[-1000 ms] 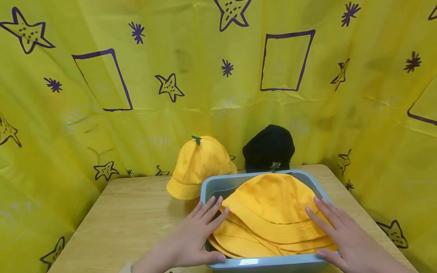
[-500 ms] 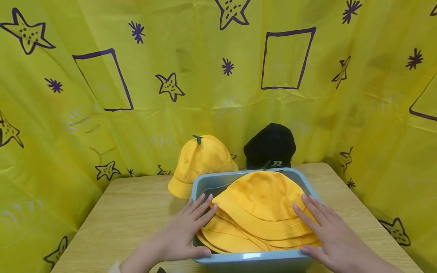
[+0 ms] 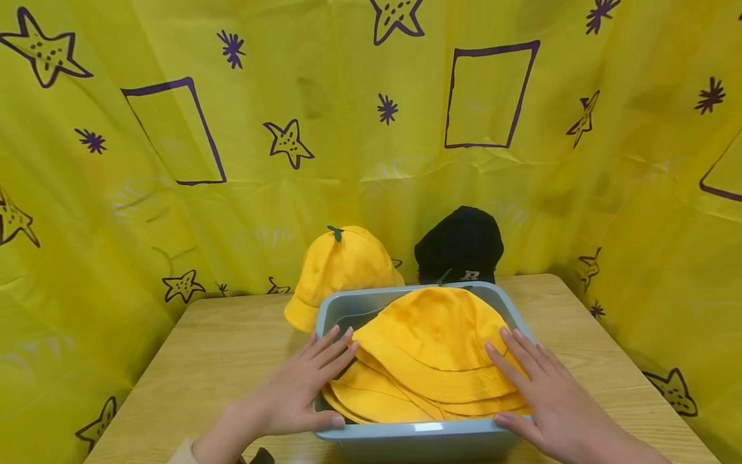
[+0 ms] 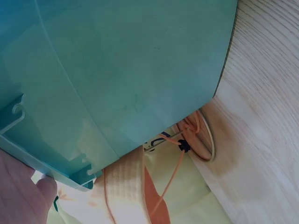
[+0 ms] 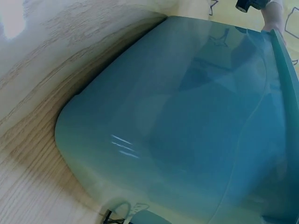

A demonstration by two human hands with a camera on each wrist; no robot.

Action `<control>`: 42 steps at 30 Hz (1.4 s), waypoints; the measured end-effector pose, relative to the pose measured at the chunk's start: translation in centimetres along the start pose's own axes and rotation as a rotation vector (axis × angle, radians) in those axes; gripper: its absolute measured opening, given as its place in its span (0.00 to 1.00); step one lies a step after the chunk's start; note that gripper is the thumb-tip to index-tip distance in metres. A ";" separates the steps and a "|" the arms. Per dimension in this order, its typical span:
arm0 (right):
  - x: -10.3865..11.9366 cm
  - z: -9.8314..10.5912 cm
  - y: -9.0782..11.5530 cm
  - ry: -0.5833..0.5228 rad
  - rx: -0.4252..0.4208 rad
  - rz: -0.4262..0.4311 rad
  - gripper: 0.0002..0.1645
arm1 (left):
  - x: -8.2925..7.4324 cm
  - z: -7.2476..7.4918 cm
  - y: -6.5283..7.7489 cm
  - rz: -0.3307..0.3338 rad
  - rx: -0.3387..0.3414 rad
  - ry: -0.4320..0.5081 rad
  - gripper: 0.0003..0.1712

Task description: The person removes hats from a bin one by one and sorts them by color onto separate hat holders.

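A light blue plastic bin (image 3: 429,429) full of stacked yellow hats (image 3: 435,341) stands on the table. My left hand (image 3: 295,393) spreads straight fingers over the bin's left rim, thumb at the front corner. On the opposite side my right hand (image 3: 556,403) lies the same way, its fingertips over the top hat's edge and its thumb at the front rim. The left wrist view shows the bin's outer wall (image 4: 126,70) and part of the left hand (image 4: 16,186) at the lip. Another outer wall (image 5: 177,116) fills the right wrist view.
Behind the bin, a yellow hat (image 3: 348,267) with a green leaf on top stands at left, and a black cap (image 3: 460,245) with a letter at right. An orange cord (image 4: 175,172) hangs by the hat. The wooden table (image 3: 226,348) meets a yellow curtain (image 3: 348,77).
The bin with its hats has slid left across the table, both hands moving along with it. The yellow hat and black cap behind have stayed in place.
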State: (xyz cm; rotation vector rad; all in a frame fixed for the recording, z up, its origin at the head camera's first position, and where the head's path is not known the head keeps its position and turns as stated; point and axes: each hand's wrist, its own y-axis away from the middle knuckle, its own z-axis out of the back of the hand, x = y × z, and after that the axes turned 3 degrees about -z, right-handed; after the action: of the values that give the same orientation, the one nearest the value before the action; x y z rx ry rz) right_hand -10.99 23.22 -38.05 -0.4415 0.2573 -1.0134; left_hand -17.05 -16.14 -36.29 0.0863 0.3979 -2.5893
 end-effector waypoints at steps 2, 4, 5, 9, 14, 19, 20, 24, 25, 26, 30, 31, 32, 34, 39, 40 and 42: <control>0.2 -0.1 -0.2 -0.006 -0.019 0.016 0.52 | 0.1 0.1 0.3 0.004 0.005 0.015 0.52; 0.4 -0.2 -0.3 -0.009 -0.025 0.023 0.52 | 0.2 0.2 0.6 0.010 0.008 0.034 0.52; 0.6 -0.3 -0.3 -0.011 -0.025 0.023 0.52 | 0.3 0.2 0.8 0.012 0.007 0.040 0.52; 1.0 -0.4 -0.5 -0.010 -0.011 0.006 0.53 | 0.6 0.2 1.1 -0.008 -0.005 0.028 0.52; 1.3 -0.2 -0.6 -0.033 0.008 0.000 0.54 | 0.9 0.6 1.3 -0.016 -0.015 0.023 0.52; 1.5 -0.1 -0.9 -0.096 0.011 0.014 0.55 | 1.1 1.1 1.7 -0.013 -0.004 0.038 0.52; 1.6 -0.1 -0.9 -0.104 0.010 0.019 0.55 | 1.2 1.2 1.8 -0.013 0.001 0.042 0.52; 1.5 0.2 -1.0 -0.108 0.015 0.039 0.57 | 1.3 1.2 1.8 -0.023 0.023 0.021 0.50; 1.3 0.3 -1.1 -0.109 0.019 0.046 0.58 | 1.4 1.1 1.8 -0.027 0.022 0.023 0.50; 1.2 0.5 -1.1 -0.111 0.023 0.050 0.58 | 1.4 1.1 1.7 -0.029 0.020 0.018 0.50; 0.2 1.2 -1.9 -0.111 0.031 0.076 0.60 | 1.6 1.2 1.4 -0.032 0.004 0.025 0.49; -0.1 1.4 -2.1 -0.103 0.031 0.082 0.60 | 1.6 1.3 1.4 -0.033 0.000 0.026 0.49; -0.4 1.7 -2.4 -0.096 0.029 0.089 0.60 | 1.6 1.3 1.3 -0.033 -0.001 0.022 0.49; -1.1 2.3 -2.9 -0.087 0.037 0.100 0.59 | 1.6 1.4 1.3 -0.031 0.006 0.025 0.49; -2.3 3.9 -4.6 -0.113 0.164 0.057 0.57 | 1.4 1.2 1.6 -0.031 0.020 0.026 0.50; -2.5 4.2 -5.0 -0.119 0.193 0.042 0.56 | 1.3 1.1 1.7 -0.031 0.020 0.024 0.50; -2.8 4.8 -5.8 -0.138 0.239 0.018 0.55 | 1.2 1.0 1.9 -0.034 0.019 0.020 0.50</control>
State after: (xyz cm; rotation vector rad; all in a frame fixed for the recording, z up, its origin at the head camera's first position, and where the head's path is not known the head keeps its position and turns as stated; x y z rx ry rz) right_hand -14.89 24.14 -31.11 -0.2899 0.0154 -0.9776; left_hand -17.13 -18.57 -35.97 0.1130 0.3850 -2.6276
